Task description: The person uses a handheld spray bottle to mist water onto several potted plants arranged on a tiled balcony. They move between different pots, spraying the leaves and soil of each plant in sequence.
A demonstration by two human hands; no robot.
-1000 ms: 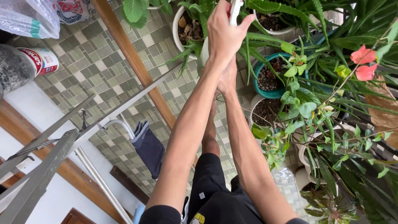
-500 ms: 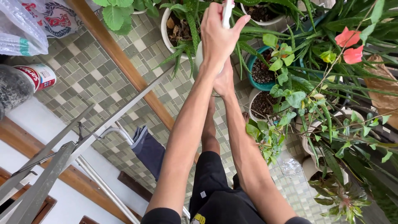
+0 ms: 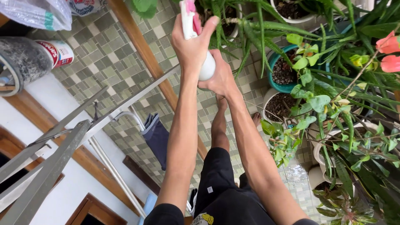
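Both my hands hold a white spray bottle (image 3: 207,69) with a pink and white spray head (image 3: 190,15), raised in front of me. My left hand (image 3: 191,46) is wrapped around the neck and the head from above. My right hand (image 3: 220,80) cups the bottle's round body from below. The bottle is just left of an aloe plant (image 3: 250,31) in a white pot. The nozzle's front is hidden by my fingers. My bare feet stand on the tiled floor (image 3: 104,62) below.
Potted plants crowd the right side: a teal pot (image 3: 276,85), a white pot (image 3: 268,100), leafy stems and red flowers (image 3: 389,52). A metal drying rack (image 3: 75,137) with a dark cloth (image 3: 156,137) stands left. A can (image 3: 56,52) and a plastic bag (image 3: 37,12) lie at top left.
My hands and the bottle have shifted left, away from the aloe pot. The pink spray head now shows above my left hand. My right hand has come out from behind the left forearm.
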